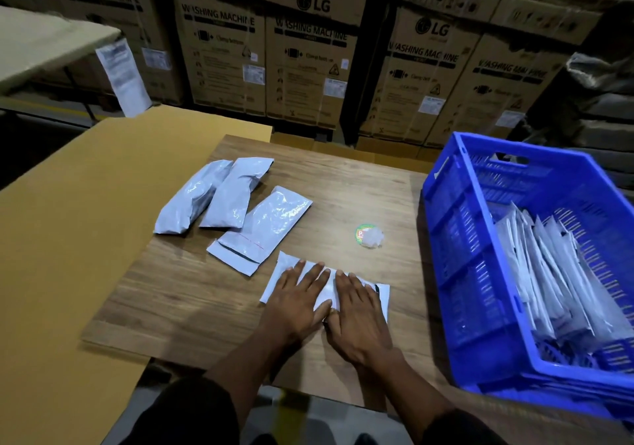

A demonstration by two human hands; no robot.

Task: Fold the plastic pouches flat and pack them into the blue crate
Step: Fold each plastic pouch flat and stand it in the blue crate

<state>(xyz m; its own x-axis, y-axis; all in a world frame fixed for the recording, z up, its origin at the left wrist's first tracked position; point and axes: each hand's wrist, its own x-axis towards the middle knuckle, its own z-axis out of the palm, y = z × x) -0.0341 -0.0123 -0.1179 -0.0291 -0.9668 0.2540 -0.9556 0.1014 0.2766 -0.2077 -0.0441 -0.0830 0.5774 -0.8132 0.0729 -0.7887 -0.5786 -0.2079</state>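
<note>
We counted three puffy grey plastic pouches (233,204) lying side by side on the wooden table (360,190), and a fourth flat white pouch (291,266) under our palms. Our left hand (295,297) and right hand (356,307) pressed it flat, fingers straight, gripping nothing. The blue slatted plastic crate (463,238) held perhaps a dozen packed pouches (549,273), too overlapped to count.

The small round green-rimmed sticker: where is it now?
Head view: the small round green-rimmed sticker lies on the wooden table, between the grey plastic pouches and blue crate.
</note>
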